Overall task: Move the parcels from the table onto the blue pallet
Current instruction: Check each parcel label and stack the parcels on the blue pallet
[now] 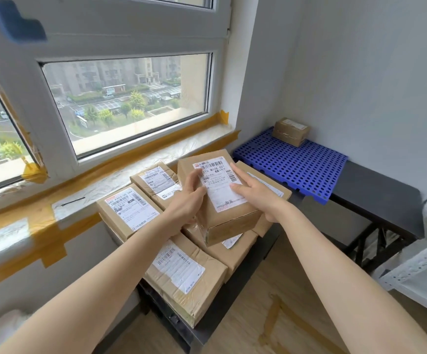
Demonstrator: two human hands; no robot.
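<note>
Both hands grip one brown cardboard parcel with a white shipping label, raised above the pile. My left hand clasps its left side, thumb on the label. My right hand lies on its top right with fingers spread over the label. Several more labelled parcels crowd the dark table below. The blue perforated pallet lies to the right on a dark bench, with one small brown parcel in its far corner.
A window and a sill covered in plastic film and yellow tape run along the left, close behind the pile. The dark bench carries the pallet against the grey wall. A white perforated metal shelf stands at the right. Wood floor lies between.
</note>
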